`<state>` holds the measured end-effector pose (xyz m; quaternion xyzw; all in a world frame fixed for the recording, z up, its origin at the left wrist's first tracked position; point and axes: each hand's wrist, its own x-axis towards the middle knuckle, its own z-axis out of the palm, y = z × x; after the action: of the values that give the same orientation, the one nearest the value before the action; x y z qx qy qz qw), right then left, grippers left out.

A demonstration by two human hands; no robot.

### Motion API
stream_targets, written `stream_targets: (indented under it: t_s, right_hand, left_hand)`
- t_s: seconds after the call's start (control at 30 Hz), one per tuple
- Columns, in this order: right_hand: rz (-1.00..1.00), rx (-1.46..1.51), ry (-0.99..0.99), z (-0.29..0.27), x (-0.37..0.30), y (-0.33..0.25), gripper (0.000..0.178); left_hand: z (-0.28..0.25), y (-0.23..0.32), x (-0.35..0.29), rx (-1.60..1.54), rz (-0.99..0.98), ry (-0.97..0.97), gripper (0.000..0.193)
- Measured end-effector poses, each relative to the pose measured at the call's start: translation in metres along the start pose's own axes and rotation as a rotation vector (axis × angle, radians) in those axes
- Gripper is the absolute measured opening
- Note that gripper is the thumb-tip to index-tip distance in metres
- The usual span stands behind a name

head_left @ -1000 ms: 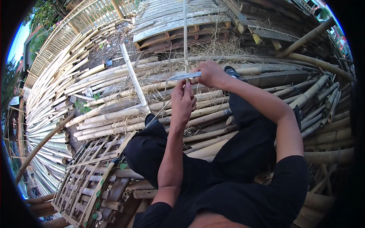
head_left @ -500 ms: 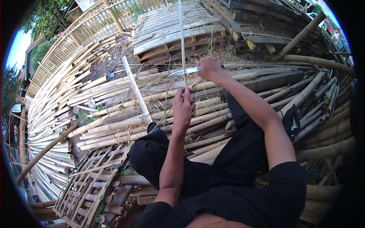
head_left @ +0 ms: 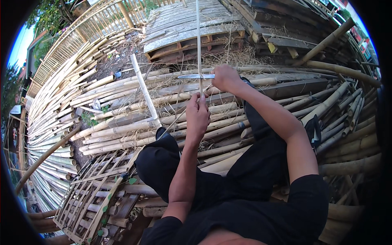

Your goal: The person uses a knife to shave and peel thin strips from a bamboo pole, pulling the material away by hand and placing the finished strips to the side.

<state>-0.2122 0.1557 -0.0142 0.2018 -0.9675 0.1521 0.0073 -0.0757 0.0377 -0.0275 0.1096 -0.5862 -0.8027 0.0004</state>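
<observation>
My left hand [head_left: 197, 116] is closed around the near end of a long, thin bamboo strip [head_left: 199, 45], which runs away from me past the top of the picture. In my right hand [head_left: 227, 78] is a knife [head_left: 196, 76] with a shiny blade pointing left. The blade crosses the strip just beyond my left fingers and touches it. The knife's handle is mostly hidden inside my fist. A wider pale bamboo slat [head_left: 145, 90] leans beside my left knee.
Bamboo poles [head_left: 122, 136] lie in layers beneath and around me. Ahead stands a wooden pallet [head_left: 192, 30] with stacked planks [head_left: 294, 24] to its right. A lattice bamboo frame [head_left: 92, 200] lies at the lower left. A bamboo fence [head_left: 98, 20] bounds the far side.
My right hand has shifted slightly nearer to me, and the knife blade now lies more level across the strip. My left hand keeps its hold. The whole view has tilted slightly.
</observation>
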Motion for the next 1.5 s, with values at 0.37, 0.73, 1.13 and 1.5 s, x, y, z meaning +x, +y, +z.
stream_targets:
  t_s: [0.37,0.73,1.13,1.5]
  right_hand:
    - [-0.133,-0.072,0.098,0.011,0.022,0.028,0.019]
    - [-0.058,-0.11,0.029,-0.002,0.022,0.039,0.021]
    - [-0.048,0.268,-0.192,-0.015,-0.012,0.0,0.044]
    - [-0.112,0.223,0.013,-0.049,-0.025,0.011,0.03]
  left_hand:
    - [0.015,-0.007,0.006,-0.119,-0.089,-0.011,0.017]
    - [0.026,-0.009,-0.001,-0.104,-0.084,-0.01,0.015]
    - [0.011,0.01,-0.011,-0.01,0.035,0.057,0.019]
    - [0.013,0.045,-0.023,-0.178,-0.065,-0.086,0.02]
